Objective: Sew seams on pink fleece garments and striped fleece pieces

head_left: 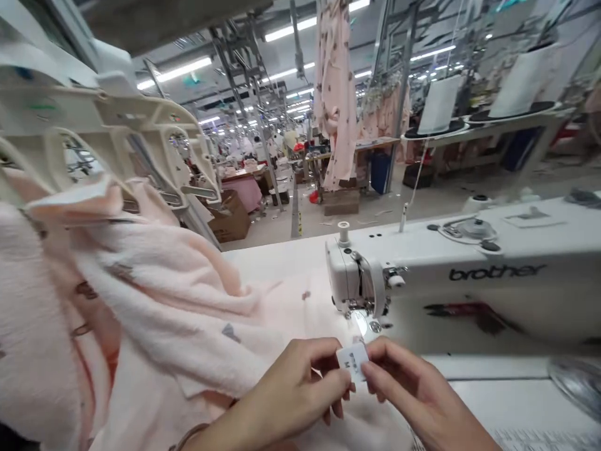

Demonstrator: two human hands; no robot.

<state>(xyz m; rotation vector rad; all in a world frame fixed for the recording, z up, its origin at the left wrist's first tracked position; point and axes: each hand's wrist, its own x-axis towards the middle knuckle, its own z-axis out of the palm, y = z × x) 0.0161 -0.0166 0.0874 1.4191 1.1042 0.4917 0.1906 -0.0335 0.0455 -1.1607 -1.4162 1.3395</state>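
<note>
A small white size label [352, 362] marked "M" is pinched between my two hands, just in front of the sewing machine's needle area. My left hand [300, 379] grips its left edge between thumb and fingers. On its right edge, the thumb and fingertips of my right hand [408, 382] are closed. Pale pink fleece fabric [201, 300] with small printed motifs spreads over the table under my hands and up to the presser foot. The white Brother sewing machine [357, 275] stands right behind the label, its needle light on.
At left, cream hanger clamps [122, 131] hold up the pink fabric. Dark-and-red thread snips [474, 313] lie by the machine arm. White thread cones [441, 106] stand behind on a stand. A clear round dish [577, 382] sits at the right edge.
</note>
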